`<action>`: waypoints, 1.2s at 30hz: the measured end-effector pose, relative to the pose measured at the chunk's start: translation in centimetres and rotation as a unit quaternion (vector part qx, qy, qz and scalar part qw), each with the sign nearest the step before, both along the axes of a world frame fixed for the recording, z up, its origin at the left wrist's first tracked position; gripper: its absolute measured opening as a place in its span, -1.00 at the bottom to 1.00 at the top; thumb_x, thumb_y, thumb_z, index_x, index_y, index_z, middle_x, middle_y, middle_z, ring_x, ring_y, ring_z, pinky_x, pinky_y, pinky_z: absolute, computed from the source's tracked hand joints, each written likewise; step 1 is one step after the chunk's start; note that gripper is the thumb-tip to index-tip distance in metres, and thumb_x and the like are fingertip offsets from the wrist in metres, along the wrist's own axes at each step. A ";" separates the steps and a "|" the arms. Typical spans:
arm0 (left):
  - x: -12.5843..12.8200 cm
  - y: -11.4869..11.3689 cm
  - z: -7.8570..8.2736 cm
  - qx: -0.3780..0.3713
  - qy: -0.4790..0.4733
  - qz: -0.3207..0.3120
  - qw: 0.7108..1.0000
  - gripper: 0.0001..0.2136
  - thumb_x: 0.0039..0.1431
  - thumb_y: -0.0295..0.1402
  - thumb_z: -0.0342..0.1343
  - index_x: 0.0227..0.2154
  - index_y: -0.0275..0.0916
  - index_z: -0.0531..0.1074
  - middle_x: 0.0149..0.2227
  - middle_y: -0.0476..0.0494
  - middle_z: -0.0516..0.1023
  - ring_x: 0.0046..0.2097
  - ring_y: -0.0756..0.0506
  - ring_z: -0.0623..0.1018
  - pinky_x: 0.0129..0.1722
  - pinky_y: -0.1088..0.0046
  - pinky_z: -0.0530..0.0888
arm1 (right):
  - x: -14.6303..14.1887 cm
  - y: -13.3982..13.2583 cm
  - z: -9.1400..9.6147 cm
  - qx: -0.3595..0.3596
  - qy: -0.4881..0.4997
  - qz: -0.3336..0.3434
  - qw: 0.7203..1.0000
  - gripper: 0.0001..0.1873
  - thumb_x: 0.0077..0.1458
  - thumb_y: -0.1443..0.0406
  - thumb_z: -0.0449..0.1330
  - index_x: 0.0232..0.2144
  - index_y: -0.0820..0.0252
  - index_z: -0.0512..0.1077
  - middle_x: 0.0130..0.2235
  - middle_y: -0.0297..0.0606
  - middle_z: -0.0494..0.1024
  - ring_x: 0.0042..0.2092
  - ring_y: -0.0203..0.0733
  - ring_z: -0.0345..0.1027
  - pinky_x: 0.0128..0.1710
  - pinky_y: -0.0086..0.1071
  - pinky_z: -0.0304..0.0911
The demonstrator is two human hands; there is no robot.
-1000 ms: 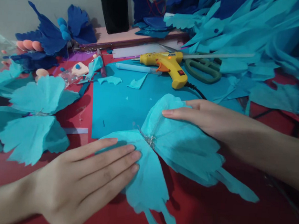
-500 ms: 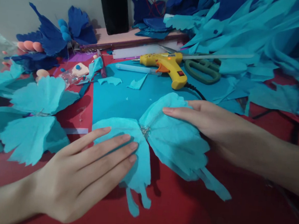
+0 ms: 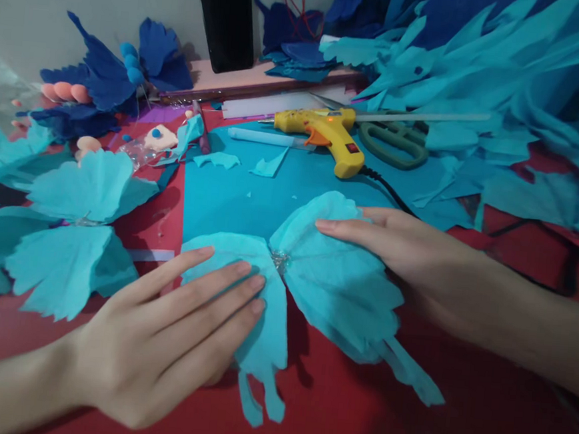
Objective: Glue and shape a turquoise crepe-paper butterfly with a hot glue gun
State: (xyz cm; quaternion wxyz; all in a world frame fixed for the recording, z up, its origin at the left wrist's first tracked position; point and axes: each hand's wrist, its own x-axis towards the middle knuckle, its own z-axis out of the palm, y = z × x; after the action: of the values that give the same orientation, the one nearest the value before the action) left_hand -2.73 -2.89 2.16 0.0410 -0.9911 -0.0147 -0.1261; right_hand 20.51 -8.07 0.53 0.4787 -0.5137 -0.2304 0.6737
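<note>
A light-blue crepe-paper butterfly (image 3: 334,281) is spread between both my hands, with silvery wire bound round its middle. My left hand (image 3: 159,340) lies over the left wing with its fingers stretched on top. A bit of its thumb shows below, beneath the paper, so the wing sits between them. My right hand (image 3: 407,253) grips the upper outer edge of the right wing, thumb on top and the other fingers hidden behind. Narrow paper tails hang from both wings toward me.
Beyond the butterfly, a yellow glue gun (image 3: 343,141) rests on blue paper (image 3: 221,198) beside green-handled scissors (image 3: 395,142). Other light-blue butterflies (image 3: 66,246) lie at left. Dark-blue ones (image 3: 110,72) stand behind. Crepe paper (image 3: 481,71) heaps at back right; a black phone (image 3: 227,25) stands upright.
Both hands keep the same hold on the butterfly. Its right wing sits slightly lower in view, and the whole scene has shifted a little, mostly with the camera.
</note>
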 end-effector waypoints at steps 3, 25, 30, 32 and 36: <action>0.0 0.0 0.0 0.002 0.003 0.000 1.000 -0.72 0.25 -0.47 -0.11 -0.01 -0.40 0.30 0.09 -0.19 0.35 0.22 -0.09 0.17 0.25 0.24 0.04 | 0.0 0.2 0.0 -0.003 0.006 -0.016 1.000 -0.67 -0.29 0.26 0.33 -0.78 0.17 0.23 -0.76 -0.56 0.23 -0.72 -0.51 0.07 -0.80 -0.60 -0.01; 0.2 -0.1 -0.5 -0.033 0.014 -0.027 0.999 -0.66 0.27 -0.52 -0.29 -0.02 -0.42 0.31 0.08 -0.20 0.36 0.19 -0.08 0.22 0.23 0.31 0.09 | 0.0 0.1 0.0 -0.041 -0.056 0.014 0.997 -0.64 -0.30 0.21 0.30 -0.75 0.13 0.14 -0.71 -0.46 0.15 -0.67 -0.45 0.02 -0.77 -0.50 -0.07; 0.2 -0.1 -0.5 -0.038 0.010 -0.031 0.999 -0.66 0.28 -0.53 -0.29 -0.03 -0.44 0.32 0.07 -0.22 0.37 0.18 -0.08 0.24 0.23 0.32 0.10 | -0.2 0.2 0.0 -0.059 -0.087 0.002 0.994 -0.65 -0.28 0.24 0.28 -0.75 0.11 0.13 -0.72 -0.47 0.12 -0.69 -0.45 -0.01 -0.78 -0.48 -0.09; 0.2 -0.1 -0.5 -0.036 0.008 -0.032 0.999 -0.67 0.28 -0.53 -0.28 -0.03 -0.44 0.32 0.07 -0.22 0.37 0.18 -0.08 0.24 0.23 0.33 0.10 | -0.2 0.2 0.1 -0.057 -0.087 0.011 0.995 -0.63 -0.30 0.22 0.29 -0.76 0.11 0.12 -0.72 -0.47 0.10 -0.70 -0.46 -0.02 -0.78 -0.48 -0.09; 0.2 -0.1 -0.6 -0.036 0.007 -0.029 0.999 -0.69 0.27 -0.51 -0.22 -0.02 -0.43 0.31 0.08 -0.21 0.36 0.19 -0.08 0.23 0.23 0.33 0.10 | -0.1 0.2 0.1 -0.052 -0.085 0.018 0.995 -0.62 -0.36 0.23 0.31 -0.77 0.13 0.12 -0.72 -0.48 0.13 -0.69 -0.46 0.00 -0.78 -0.51 -0.06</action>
State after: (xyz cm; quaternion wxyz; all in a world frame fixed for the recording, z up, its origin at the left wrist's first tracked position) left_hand -2.52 -2.99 1.56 0.0019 -0.9927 0.0098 -0.1199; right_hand 20.42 -7.90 0.66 0.4180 -0.5887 -0.2445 0.6472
